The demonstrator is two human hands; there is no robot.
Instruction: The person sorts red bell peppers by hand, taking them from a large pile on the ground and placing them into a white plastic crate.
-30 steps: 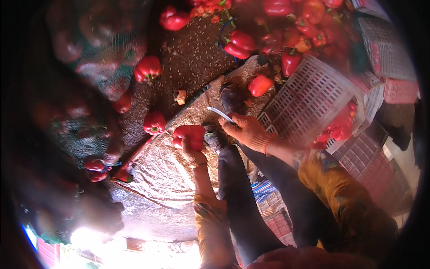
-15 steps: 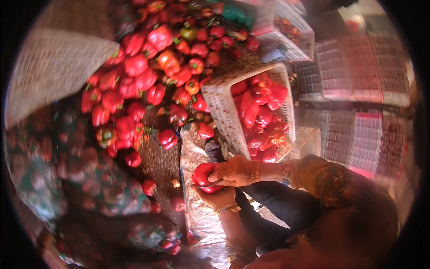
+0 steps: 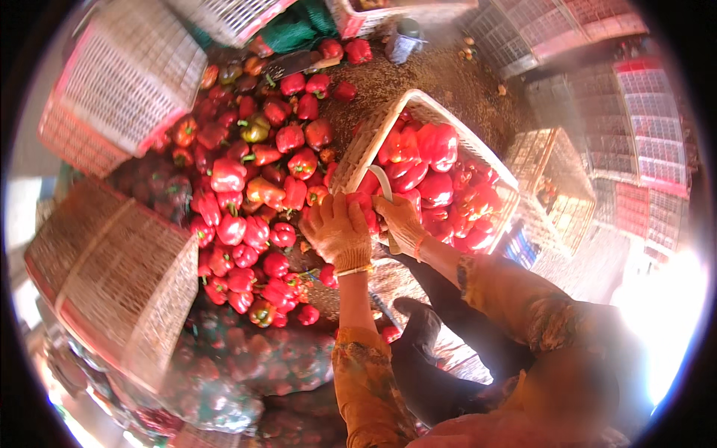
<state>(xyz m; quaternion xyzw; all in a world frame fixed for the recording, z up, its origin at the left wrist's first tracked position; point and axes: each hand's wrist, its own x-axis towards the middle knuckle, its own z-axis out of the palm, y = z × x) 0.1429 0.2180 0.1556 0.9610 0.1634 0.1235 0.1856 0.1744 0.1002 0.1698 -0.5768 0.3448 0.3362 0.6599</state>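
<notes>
My left hand, in an orange knitted glove, is at the near left rim of a pale slatted crate. A red bell pepper shows against its inner side, partly hidden, and the hand closes on it. Beside it my right hand, in a matching glove, grips a curved pale blade-like tool whose upper part arcs over the crate's edge. Many red bell peppers fill the crate. To the left, a large heap of red bell peppers, a few tinged green or orange, lies on the ground.
White-and-red crates and a tipped brown crate stand left. Filled green mesh sacks lie below them. Right of the filled crate is another slatted crate; stacked crates line the far right. A small jar stands beyond.
Both hands have moved from above my lap, up and forward to the crate's rim, with a red bell pepper between them. The view has shifted, showing more crates on the left.
</notes>
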